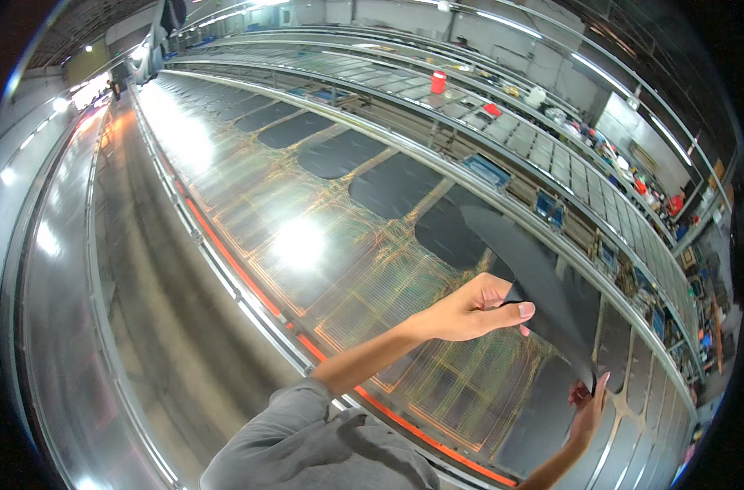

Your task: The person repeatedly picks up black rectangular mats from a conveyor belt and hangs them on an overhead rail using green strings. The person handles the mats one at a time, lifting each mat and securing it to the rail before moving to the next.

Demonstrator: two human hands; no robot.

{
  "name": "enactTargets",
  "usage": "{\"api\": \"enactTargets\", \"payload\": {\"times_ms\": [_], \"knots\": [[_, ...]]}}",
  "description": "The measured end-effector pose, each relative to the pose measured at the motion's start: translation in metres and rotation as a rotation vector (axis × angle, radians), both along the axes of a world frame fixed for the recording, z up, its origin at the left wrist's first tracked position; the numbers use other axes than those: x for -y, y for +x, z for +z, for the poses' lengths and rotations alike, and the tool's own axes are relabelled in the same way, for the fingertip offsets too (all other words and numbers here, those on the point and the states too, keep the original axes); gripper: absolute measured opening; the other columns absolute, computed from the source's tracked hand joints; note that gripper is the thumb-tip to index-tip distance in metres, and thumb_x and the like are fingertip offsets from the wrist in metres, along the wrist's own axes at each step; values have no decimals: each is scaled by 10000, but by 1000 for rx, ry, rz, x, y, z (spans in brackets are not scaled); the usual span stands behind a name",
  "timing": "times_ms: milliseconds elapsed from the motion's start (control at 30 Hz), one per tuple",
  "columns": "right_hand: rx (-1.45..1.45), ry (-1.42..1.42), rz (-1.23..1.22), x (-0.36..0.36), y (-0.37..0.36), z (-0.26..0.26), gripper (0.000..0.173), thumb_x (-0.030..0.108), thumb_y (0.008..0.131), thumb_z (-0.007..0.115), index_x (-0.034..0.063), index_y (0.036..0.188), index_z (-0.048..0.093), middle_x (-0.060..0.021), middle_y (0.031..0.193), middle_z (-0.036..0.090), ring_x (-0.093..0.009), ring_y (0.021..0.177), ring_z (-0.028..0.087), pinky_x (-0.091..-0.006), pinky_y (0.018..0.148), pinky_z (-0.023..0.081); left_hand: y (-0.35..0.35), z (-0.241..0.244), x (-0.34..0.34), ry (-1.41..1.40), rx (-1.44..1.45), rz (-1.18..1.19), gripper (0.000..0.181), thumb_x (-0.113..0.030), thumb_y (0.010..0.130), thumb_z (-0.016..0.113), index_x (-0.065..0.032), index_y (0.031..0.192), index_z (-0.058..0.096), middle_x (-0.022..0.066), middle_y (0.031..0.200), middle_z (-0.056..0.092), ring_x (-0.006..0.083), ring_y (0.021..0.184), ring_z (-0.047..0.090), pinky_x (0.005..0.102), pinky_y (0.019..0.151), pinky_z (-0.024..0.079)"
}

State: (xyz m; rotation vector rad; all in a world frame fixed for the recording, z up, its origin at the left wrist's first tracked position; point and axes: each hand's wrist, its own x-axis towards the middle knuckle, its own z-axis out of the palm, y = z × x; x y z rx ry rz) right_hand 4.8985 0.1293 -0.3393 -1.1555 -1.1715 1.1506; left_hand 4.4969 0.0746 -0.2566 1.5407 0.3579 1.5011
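A dark, thin, flexible piece, seemingly fabric, is lifted off the long table between my two hands. Its near-left edge is pinched between the thumb and fingers of my left hand. My right hand grips the other end, lower right. Below the raised piece, the long table shows a dense print of orange, yellow and green lines. Similar dark rounded pieces lie flat in a row along its far side, and another dark piece lies flat beside my right hand.
A metal rail borders the table's far side; an orange-red strip runs along the near edge. Beyond stand further long tables with a red container. Blue-framed screens sit beneath the rail. An aisle is at left; a distant person stands there.
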Motion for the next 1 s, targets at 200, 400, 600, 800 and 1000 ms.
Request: {"api": "enactTargets", "payload": {"times_ms": [200, 400, 600, 800, 1000], "knots": [[311, 29, -169, 65, 49, -7, 595, 547, 1031, 427, 1, 1235, 546, -107, 1001, 623, -126, 668, 590, -260, 553, 450, 33, -6, -16, 7, -196, -10, 408, -302, 1027, 579, 0, 767, 665, 2, 673, 600, 57, 646, 552, 258, 551, 442], [510, 44, -377, 140, 73, 38, 453, 433, 1066, 403, 51, 1235, 577, -45, 1017, 631, -98, 748, 560, -244, 653, 430, 92, -7, -19, -139, -286, -181, 394, -344, 1009, 609, -14, 835, 737, -32, 597, 512, 46, 543, 412, 269, 465, 292], [699, 182, -574, 176, 165, 102, 314, 300, 1047, 484, 49, 1196, 599, -38, 1027, 630, -113, 806, 579, -253, 684, 444, 167, 6, -32, 172, -467, -83, 422, -313, 1003, 619, -7, 718, 683, 5, 546, 502, 58, 538, 358, 314, 478, 276], [964, 732, -904, 132, 262, 235, 320, 241, 970, 623, 15, 1197, 612, -98, 1124, 660, -191, 1005, 614, -342, 875, 481, 258, 15, -49, 153, -341, -140, 222, -140, 1001, 599, 51, 953, 702, 75, 851, 711, 114, 771, 643, 265, 714, 508], [1064, 1442, -1223, 69, 369, 428, 415, 310, 963, 625, 14, 1254, 604, -169, 1198, 661, -309, 1127, 609, -431, 963, 442, 379, 82, -86, 169, -432, 120, 311, -269, 998, 629, 3, 882, 727, -11, 713, 623, 62, 736, 574, 244, 633, 426]]}}
